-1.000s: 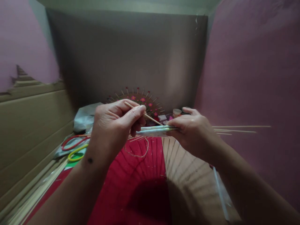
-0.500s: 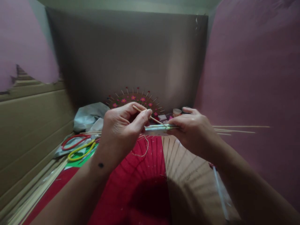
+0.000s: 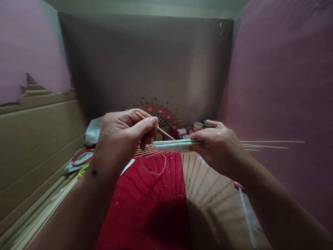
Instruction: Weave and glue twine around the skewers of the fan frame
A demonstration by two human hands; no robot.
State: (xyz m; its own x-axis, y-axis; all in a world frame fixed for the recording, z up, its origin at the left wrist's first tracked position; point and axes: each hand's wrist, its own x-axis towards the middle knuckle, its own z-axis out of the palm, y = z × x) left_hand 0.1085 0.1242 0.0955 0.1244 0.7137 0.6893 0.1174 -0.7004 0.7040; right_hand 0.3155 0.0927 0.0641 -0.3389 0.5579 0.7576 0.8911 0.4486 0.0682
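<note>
Between the thumb and fingers of my left hand [image 3: 125, 132] is a thin wooden stick [image 3: 163, 132]. The stick slants down to the right, and its tip meets the upper edge of a flat, whitish-green strip [image 3: 171, 146]. My right hand [image 3: 215, 139] pinches that strip at its right end; it looks like folded paper with a thin stick or cord along it. Several long thin sticks [image 3: 270, 144] stick out right of my right hand; whether it grips them is hidden. A loop of string [image 3: 156, 173] lies below the strip.
Behind my hands stands a flowered, half-round fan [image 3: 156, 111] with red-tipped sticks. Red-handled scissors [image 3: 82, 158] and a yellow handle [image 3: 83, 171] lie left. A small cup [image 3: 198, 125] stands at the back. A red sheet [image 3: 145, 208] and a glue stick [image 3: 246, 211] lie in front.
My left hand has moved left with the stick, and the stick's tip has shifted left along the strip. More of the strip shows. My left arm covers more of the scissors.
</note>
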